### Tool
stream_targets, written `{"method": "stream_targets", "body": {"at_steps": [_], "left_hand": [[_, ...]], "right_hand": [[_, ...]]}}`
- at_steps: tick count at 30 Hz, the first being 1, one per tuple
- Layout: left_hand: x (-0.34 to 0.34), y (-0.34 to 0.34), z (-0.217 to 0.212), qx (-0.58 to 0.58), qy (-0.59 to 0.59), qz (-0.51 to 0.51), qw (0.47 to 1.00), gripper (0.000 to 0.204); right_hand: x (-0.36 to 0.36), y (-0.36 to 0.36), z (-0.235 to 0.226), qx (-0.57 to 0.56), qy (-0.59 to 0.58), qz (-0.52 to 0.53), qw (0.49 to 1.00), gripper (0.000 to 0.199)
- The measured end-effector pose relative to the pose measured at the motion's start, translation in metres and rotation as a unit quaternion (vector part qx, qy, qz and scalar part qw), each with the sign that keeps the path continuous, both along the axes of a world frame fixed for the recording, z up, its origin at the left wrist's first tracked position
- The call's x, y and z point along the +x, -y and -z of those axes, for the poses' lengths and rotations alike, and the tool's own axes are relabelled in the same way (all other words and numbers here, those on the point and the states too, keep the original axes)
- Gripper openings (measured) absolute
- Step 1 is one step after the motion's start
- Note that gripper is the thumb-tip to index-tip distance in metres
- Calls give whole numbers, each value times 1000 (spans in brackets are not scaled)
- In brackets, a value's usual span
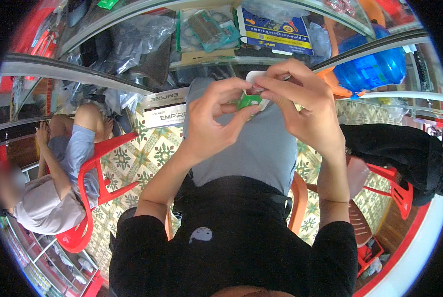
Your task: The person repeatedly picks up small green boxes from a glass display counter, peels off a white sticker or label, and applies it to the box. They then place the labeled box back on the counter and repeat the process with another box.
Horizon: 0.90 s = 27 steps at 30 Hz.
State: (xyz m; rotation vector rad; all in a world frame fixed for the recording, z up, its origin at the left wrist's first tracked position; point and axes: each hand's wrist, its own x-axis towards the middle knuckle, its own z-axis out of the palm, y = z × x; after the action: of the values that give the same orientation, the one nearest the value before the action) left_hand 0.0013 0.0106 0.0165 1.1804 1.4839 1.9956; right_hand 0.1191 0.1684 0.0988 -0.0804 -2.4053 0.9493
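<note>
1. A glass display case (132, 84) curves across the top of the view, its shelves packed with bagged parts, a blue-and-yellow card and flat boxes.
2. A patterned tile floor (132, 158) spreads beneath the seated wearer, whose grey shorts and black shirt fill the lower middle.
3. At far left a second person (58, 188) in a light shirt sits on a red plastic chair (95, 198), knees drawn up, well apart from the wearer's hands.
4. A blue water jug (375, 67) stands at upper right, beside the case; a dark-trousered leg (395, 148) crosses the right edge above another red chair (397, 190).
5. The left hand (214, 119) is raised over the lap, fingers curled and pinched onto a small packet (250, 100).
6. The right hand (303, 106) meets it from the other side, thumb and fingertips closed on the packet's upper edge; the two hands touch around it.
7. The packet, white with a green part showing low between the thumbs, is held in the air just in front of the case, above the grey shorts. Most of it is hidden by fingers, so its contents cannot be made out.
</note>
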Motion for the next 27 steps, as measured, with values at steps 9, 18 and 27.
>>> {"method": "stream_targets", "body": {"at_steps": [9, 18, 27], "left_hand": [[-4, 4, -7, -15, -14, 17, 1000, 56], [0, 4, -3, 2, -2, -11, 1000, 42], [-3, 4, -11, 0, -15, -13, 1000, 34]], "right_hand": [[0, -4, 6, 6, -21, -13, 1000, 26], [5, 1, 13, -58, 23, -6, 998, 27], [12, 6, 17, -121, -51, 32, 991, 28]]}}
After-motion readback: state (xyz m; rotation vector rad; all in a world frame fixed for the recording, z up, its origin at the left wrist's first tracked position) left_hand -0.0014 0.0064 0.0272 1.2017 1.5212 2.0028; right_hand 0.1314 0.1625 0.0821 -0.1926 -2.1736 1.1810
